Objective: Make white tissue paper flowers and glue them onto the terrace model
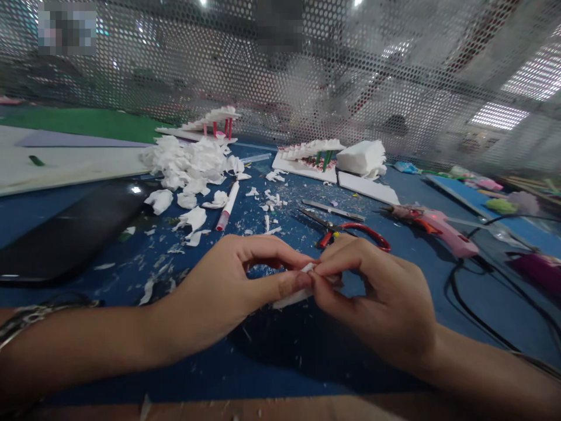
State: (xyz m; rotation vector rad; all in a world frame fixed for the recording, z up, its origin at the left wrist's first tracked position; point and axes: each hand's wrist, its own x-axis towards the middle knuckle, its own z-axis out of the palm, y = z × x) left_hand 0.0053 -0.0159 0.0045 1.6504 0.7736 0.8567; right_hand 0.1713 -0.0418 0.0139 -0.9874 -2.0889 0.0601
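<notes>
Near the front of the blue table, my left hand [236, 280] and my right hand [381, 286] meet, fingertips pinched together. Between them is a small white piece of tissue-like paper [293, 299], mostly covered by the fingers. Its lower edge shows under my left thumb. Just beyond my right hand lie red-handled scissors [370, 230] and a slim metal tool [333, 210]. A white marker with a red end [228, 204] rests past my left hand, beside a heap of crumpled white paper [188, 164].
A pink glue gun [442, 229] with a black cable lies right. At left is a black phone-like slab [74, 228]. Two small stair-like models, one on red posts [214, 123], one on green posts [313, 153], stand before a perforated metal screen [219, 70]. Paper scraps litter the table [280, 362].
</notes>
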